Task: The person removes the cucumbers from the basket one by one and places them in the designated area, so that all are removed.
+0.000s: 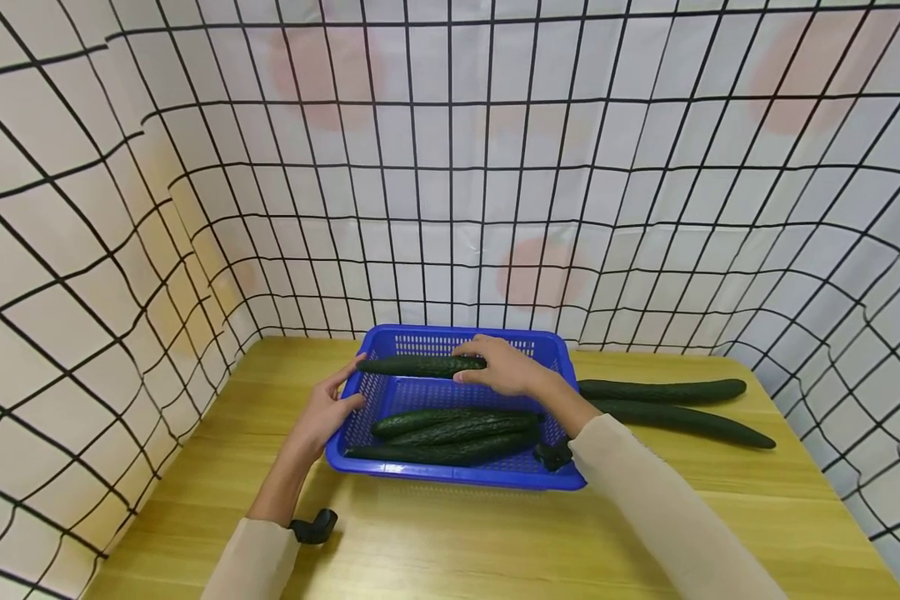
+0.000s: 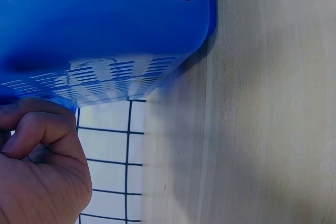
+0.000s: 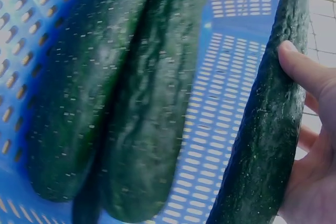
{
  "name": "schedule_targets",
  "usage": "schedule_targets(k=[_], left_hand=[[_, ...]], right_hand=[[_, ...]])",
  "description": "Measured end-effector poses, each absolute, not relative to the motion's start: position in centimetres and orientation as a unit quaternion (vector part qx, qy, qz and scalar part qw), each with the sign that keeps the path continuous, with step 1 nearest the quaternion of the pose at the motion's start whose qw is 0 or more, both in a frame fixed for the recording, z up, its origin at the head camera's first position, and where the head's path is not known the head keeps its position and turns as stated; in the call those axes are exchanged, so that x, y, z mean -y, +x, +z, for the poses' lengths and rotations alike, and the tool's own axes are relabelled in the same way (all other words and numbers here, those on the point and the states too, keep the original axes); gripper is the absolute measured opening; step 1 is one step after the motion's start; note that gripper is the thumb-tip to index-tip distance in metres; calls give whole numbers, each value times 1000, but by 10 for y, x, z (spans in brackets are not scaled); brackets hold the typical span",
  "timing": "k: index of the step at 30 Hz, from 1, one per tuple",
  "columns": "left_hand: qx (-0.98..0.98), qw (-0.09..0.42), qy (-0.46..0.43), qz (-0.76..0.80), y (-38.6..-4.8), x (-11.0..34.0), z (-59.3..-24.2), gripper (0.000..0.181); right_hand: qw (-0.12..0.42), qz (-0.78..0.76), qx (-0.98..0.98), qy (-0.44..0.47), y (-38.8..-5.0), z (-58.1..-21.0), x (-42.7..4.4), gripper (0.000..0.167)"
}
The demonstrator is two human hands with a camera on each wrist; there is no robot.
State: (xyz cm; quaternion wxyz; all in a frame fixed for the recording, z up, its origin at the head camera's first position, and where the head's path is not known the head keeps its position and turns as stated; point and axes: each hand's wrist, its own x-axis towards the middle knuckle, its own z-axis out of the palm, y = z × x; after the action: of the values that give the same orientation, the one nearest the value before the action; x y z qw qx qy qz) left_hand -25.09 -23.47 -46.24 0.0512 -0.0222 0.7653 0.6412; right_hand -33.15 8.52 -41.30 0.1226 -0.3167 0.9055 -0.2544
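A blue basket (image 1: 450,477) holds several dark green cucumbers (image 1: 457,429) lying side by side near its front wall. My right hand (image 1: 506,367) grips the right end of another cucumber (image 1: 412,366), which lies crosswise over the back part of the basket; the right wrist view shows my thumb pressed on this cucumber (image 3: 262,129), beside two others (image 3: 147,103). At the basket's left rim, my left hand (image 1: 326,412) has its fingers and thumb around the edge, fingertips by the cucumber's left tip. In the left wrist view, the fingers of that hand (image 2: 44,166) are curled against the basket (image 2: 115,30).
Two long cucumbers (image 1: 663,391) (image 1: 682,418) lie on the wooden table (image 1: 420,542) right of the basket. A black grid (image 1: 450,169) over white, patterned sheeting stands behind the table and along both sides.
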Motion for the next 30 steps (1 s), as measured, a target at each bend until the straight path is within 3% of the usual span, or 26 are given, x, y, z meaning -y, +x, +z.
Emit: schedule_targets(k=[17,30], left_hand=[[-766,57,-22,640,-253,233,-463,77],[-771,59,-23,634,-252,235,-462,77]], right_hand=[[44,-229,-911,-339,-307,-372,-113,50],[1,-228,-925,-303,-302,-377,-178,49]])
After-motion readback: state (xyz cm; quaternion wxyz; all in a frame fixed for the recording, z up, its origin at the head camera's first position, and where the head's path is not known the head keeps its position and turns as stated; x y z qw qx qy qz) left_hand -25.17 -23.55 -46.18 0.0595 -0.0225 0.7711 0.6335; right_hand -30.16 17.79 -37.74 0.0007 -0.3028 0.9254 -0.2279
